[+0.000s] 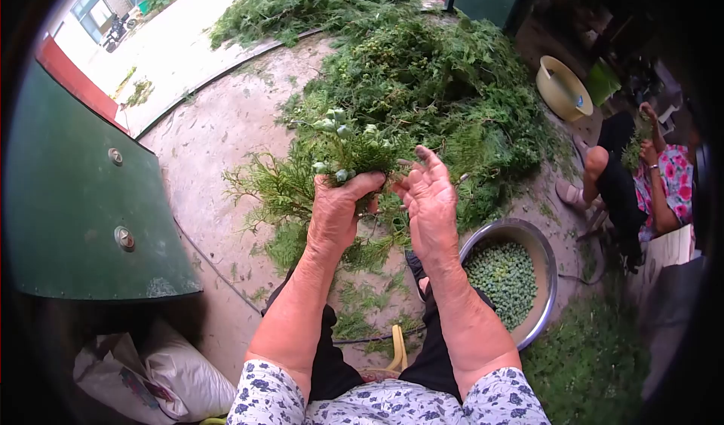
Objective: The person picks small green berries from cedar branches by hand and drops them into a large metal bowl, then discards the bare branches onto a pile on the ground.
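My left hand is closed round a leafy green conifer sprig that bears several pale blue-green cones. Its thumb lies across the stems. Just right of the sprig, my right hand is raised with the palm turned partly up and the fingers apart and bent; I see nothing in it. Below and right of that hand stands a metal basin part full of small green cones.
A large heap of cut branches lies ahead. A seated person on the right holds a sprig, near a yellow basin. A green metal door stands at left, with white sacks below it.
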Available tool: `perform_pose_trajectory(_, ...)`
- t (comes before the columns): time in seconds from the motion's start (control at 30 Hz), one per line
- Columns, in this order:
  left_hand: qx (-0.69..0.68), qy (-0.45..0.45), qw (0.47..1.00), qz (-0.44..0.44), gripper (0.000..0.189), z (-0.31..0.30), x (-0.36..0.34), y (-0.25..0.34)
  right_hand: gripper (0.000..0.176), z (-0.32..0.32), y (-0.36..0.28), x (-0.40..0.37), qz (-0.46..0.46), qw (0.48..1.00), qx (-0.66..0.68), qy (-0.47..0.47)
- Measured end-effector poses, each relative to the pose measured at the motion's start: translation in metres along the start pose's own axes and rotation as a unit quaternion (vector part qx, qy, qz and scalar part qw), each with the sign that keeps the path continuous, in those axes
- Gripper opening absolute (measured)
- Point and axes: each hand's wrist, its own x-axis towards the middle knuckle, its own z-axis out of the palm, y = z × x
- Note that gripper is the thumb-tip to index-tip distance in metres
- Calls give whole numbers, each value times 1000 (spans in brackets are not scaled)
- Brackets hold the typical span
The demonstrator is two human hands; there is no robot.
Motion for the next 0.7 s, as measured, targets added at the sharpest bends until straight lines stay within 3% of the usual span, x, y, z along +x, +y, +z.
perform_pose_trajectory(0.1, 21, -3, 999, -44, 23, 2, -2, -2, 43, -5, -8, 9, -18, 996, 90, 15)
perform_pose_trajectory(0.17, 73, 57, 995, -39, 22, 15, -8, 5, 37, -7, -11, 9, -13, 997, 70, 24)
perform_pose_trajectory(0.23, 80, 29, 996, -40, 27, 13, -5, 1, 29, -7, -12, 8, -16, 999, 41, -15)
perform_pose_trajectory(0.3, 77, 77, 993, -52, 23, 19, -9, 2, 26, -5, -12, 7, -18, 999, 33, -11)
perform_pose_trajectory(0.43, 104, 58, 991, -65, 22, 22, -9, 3, 25, -2, -14, 5, -39, 995, -85, -47)
perform_pose_trajectory(0.5, 125, 40, 991, -29, 22, 19, -6, -3, 20, -8, -10, 8, -45, 985, -164, -43)
perform_pose_trajectory(0.7, 90, 3, 995, -36, 30, 13, -3, -8, 14, -12, -13, 5, -6, 981, -187, -56)
